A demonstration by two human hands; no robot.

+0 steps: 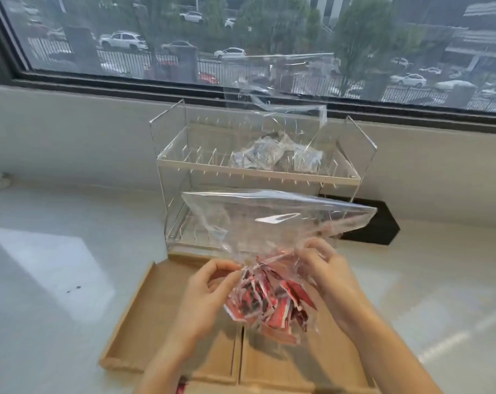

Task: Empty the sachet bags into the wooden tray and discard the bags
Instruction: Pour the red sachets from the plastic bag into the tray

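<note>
Sachet bag (272,223), clear plastic, sits at frame centre, held up over the wooden tray (144,314) by both of my hands. Left hand (209,291) pinches the gathered plastic at the bag's neck from the 9 o'clock side, thumb and fingers closed on the film. Right hand (323,268) grips the same neck from the 3 o'clock side, fingers curled shut on the plastic. The two hands are near each other, with only the bunched film between them. Below the pinch, toward 6 o'clock, red-and-white sachets (269,302) hang bunched inside the bag; above the pinch the empty film fans out flat toward 12 o'clock. Wooden tray lies on the pale desk (56,265) directly beneath the bag, with a divider wall visible at 6 o'clock; I cannot tell how many compartments it has in all. Behind the tray, at 12 o'clock, stands a clear acrylic rack (255,169) with two tiers; its upper tier holds a crumpled heap of clear packets (272,157). A second clear bag (275,83) stands above the rack against the window (155,38). Black panel (374,226) shows on the wall at 3 o'clock of the rack.
</note>
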